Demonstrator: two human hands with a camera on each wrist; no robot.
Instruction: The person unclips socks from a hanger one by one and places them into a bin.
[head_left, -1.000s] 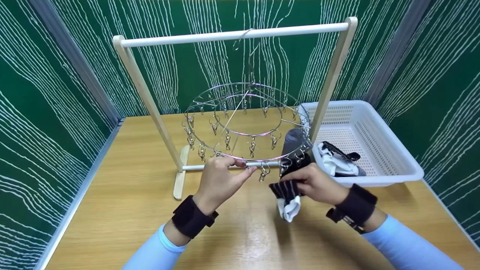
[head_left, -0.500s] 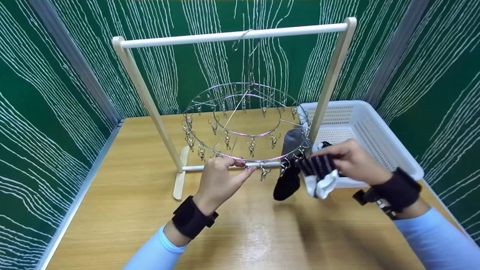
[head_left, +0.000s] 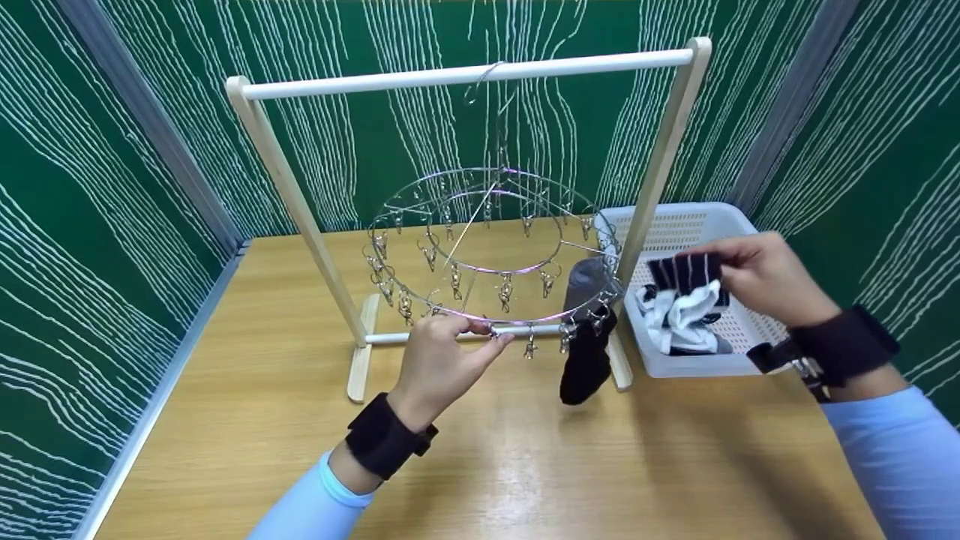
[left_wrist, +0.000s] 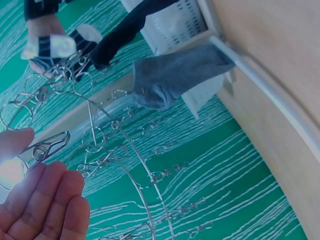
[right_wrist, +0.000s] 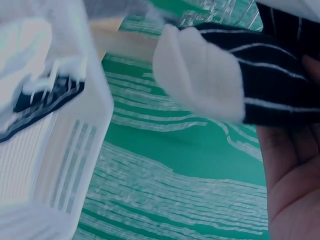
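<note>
Since the earlier frames, right hand (head_left: 757, 276) risen from bench (head_left: 480, 465) level, just in front of the hanger, to a position above the white basket (head_left: 765, 225), carrying the striped sock (head_left: 686, 271) with it; left hand (head_left: 439, 356) unmoved. Nearest: left hand pinching a metal clip (head_left: 499, 330) at the front rim of the round clip hanger (head_left: 491, 247), thumb and forefinger closed on it, remaining fingers loosely curled. Just right of that: black sock (head_left: 587, 361) hanging from a rim clip, long axis vertical, toe down, clear of the bench. Behind it, grey sock (head_left: 586, 281) likewise clipped and hanging. Farther right: striped sock gripped by its dark banded part between the curled fingers and thumb of the right hand, white end drooping toward the loose socks (head_left: 679, 326) heaped in the basket; long axis roughly level at the grip, bending downward. Judged light, limp and non-slippery, no fragility; best taken at the cuff edge, held flat for a clip. Beyond: wooden rail (head_left: 465, 73) bearing the hanger hook.
</note>
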